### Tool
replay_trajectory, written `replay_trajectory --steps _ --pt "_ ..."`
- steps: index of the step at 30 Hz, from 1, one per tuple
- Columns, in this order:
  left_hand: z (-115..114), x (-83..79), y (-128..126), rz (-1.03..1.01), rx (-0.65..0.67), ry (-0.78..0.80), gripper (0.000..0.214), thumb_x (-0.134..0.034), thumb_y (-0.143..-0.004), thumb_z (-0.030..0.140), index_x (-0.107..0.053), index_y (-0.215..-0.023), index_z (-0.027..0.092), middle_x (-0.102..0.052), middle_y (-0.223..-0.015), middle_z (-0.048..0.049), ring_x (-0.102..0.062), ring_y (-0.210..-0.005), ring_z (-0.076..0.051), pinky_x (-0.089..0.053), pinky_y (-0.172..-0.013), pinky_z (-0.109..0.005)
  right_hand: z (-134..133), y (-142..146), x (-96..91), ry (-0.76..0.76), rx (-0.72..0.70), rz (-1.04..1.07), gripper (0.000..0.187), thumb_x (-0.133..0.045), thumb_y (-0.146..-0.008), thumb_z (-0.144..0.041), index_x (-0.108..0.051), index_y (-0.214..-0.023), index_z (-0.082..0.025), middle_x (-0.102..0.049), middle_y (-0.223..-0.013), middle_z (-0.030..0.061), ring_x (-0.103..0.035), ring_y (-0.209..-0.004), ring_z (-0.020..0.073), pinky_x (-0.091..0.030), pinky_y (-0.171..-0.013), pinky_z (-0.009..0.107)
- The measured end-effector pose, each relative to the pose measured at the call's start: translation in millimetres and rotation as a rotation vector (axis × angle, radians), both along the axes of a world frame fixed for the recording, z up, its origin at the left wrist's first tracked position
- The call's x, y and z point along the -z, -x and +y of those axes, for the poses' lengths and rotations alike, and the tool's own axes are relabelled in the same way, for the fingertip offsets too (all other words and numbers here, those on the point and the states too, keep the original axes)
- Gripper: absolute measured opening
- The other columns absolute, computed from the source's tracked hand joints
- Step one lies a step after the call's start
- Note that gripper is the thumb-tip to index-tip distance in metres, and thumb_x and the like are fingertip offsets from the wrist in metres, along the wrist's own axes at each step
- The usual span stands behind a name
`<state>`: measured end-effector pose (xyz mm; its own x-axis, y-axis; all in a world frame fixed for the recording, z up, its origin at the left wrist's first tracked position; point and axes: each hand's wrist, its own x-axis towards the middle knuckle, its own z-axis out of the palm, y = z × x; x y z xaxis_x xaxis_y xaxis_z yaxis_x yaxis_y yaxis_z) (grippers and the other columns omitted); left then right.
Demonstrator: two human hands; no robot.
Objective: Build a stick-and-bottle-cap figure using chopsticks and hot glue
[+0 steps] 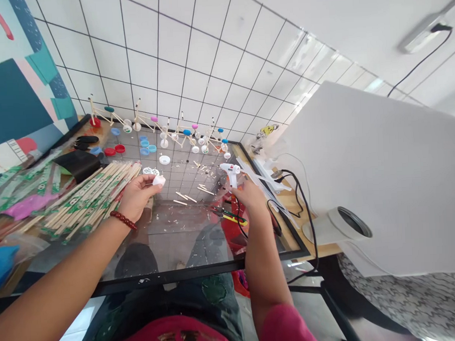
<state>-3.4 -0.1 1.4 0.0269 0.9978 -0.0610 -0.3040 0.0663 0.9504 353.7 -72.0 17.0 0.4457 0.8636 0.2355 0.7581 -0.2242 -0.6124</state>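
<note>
- Two hands reach over the glossy worktop.
- Left hand: grip pinched on a small white cap, near the paper-wrapped sticks.
- Right hand: grip curled around the handle of a white glue gun, near a yellow-handled tool.

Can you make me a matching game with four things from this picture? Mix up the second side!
Things:
1. Glue gun
2. Small white piece
3. Bracelet
4. Wrapped sticks

Clues:
A. Dark red and beaded
B. Held in the left hand
C. Piled up, with green print
D. Held in the right hand

Pairs: 1-D, 2-B, 3-A, 4-C
</note>
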Motion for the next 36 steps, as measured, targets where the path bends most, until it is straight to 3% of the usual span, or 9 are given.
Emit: replay_trajectory --steps 2,5,8,10,15,23,28,33,36 --pt "0.5 0.5 -0.1 0.002 0.004 -0.006 0.051 -0.100 -0.043 0.026 -0.075 -0.087 0.019 -0.075 -0.092 -0.0037 -0.070 -0.089 -0.020 -0.055 -0.083 -0.033 -21.6 4.6 -7.6 0.036 0.000 -0.059 0.025 -0.084 -0.074 -0.034 -0.065 -0.060 -0.028 -0.068 -0.064 0.0103 -0.072 -0.080 0.0343 -0.054 -0.082 0.050" --pt "1.7 2.2 -0.4 0.011 0.000 -0.018 0.052 -0.100 -0.043 0.026 -0.074 -0.087 0.019 -0.075 -0.092 -0.0034 -0.070 -0.092 -0.021 -0.056 -0.089 -0.035 -32.0 36.6 -14.9 0.065 -0.142 -0.133 0.008 -0.081 -0.081 -0.032 -0.078 -0.074 -0.031 -0.076 -0.073 0.0077 -0.072 -0.077 0.0314 -0.054 -0.076 0.045" --pt "2.3 3.4 -0.6 0.018 -0.003 -0.028 0.055 -0.101 -0.042 0.029 -0.074 -0.088 0.019 -0.075 -0.091 -0.0031 -0.070 -0.093 -0.021 -0.055 -0.091 -0.035 -12.2 85.1 -17.9 0.129 -0.444 -0.276 0.013 -0.073 -0.089 -0.020 -0.082 -0.084 -0.028 -0.082 -0.086 0.0075 -0.075 -0.084 0.0287 -0.054 -0.078 0.039" --pt "1.7 2.6 -0.5 0.013 -0.002 -0.026 0.055 -0.102 -0.042 0.031 -0.074 -0.088 0.019 -0.075 -0.090 -0.0030 -0.070 -0.091 -0.021 -0.055 -0.090 -0.036 7.7 112.6 -19.2 0.157 -0.514 -0.303 0.016 -0.072 -0.089 -0.014 -0.083 -0.085 -0.026 -0.084 -0.090 0.0075 -0.075 -0.086 0.0277 -0.053 -0.077 0.036" --pt "-2.3 -2.8 -0.9 0.005 -0.012 -0.014 0.052 -0.102 -0.042 0.029 -0.074 -0.085 0.020 -0.075 -0.088 -0.0029 -0.070 -0.090 -0.021 -0.055 -0.088 -0.035 34.9 143.6 -19.0 0.185 -0.593 -0.403 0.017 -0.070 -0.097 -0.018 -0.086 -0.096 -0.024 -0.083 -0.099 0.0078 -0.073 -0.090 0.0238 -0.052 -0.077 0.032" --pt "-2.6 1.0 -1.6 0.040 0.005 -0.004 0.046 -0.101 -0.048 0.032 -0.079 -0.086 0.020 -0.076 -0.090 -0.0049 -0.069 -0.086 -0.023 -0.058 -0.083 -0.038 27.4 157.5 -9.6 0.177 -0.626 -0.523 0.019 -0.066 -0.099 -0.019 -0.082 -0.088 -0.020 -0.080 -0.105 0.0142 -0.070 -0.107 0.0320 -0.049 -0.091 0.041" --pt "-4.9 -2.6 -1.5 0.045 0.033 -0.001 0.050 -0.103 -0.047 0.033 -0.081 -0.090 0.019 -0.078 -0.092 -0.0051 -0.070 -0.089 -0.022 -0.057 -0.085 -0.037 28.5 155.2 -2.5 0.101 -0.537 -0.260 0.014 -0.064 -0.099 -0.020 -0.077 -0.106 -0.020 -0.080 -0.103 0.0120 -0.072 -0.099 0.0298 -0.050 -0.092 0.041" --pt "-5.8 -5.0 0.1 0.065 0.041 0.017 0.051 -0.103 -0.047 0.033 -0.082 -0.091 0.019 -0.079 -0.092 -0.0053 -0.070 -0.086 -0.021 -0.057 -0.085 -0.037 34.7 147.4 16.4 -0.057 -0.531 0.392 0.009 -0.074 -0.092 -0.025 -0.078 -0.101 -0.025 -0.079 -0.089 0.0016 -0.073 -0.082 0.0210 -0.056 -0.082 0.034" --pt "-5.2 -3.6 1.3 0.086 0.058 -0.001 0.051 -0.103 -0.047 0.033 -0.082 -0.092 0.019 -0.079 -0.094 -0.0056 -0.071 -0.089 -0.023 -0.057 -0.086 -0.038 38.6 147.9 23.2 -0.107 -0.497 0.601 0.012 -0.077 -0.088 -0.027 -0.082 -0.099 -0.024 -0.079 -0.087 0.0012 -0.070 -0.079 0.0189 -0.057 -0.081 0.033"
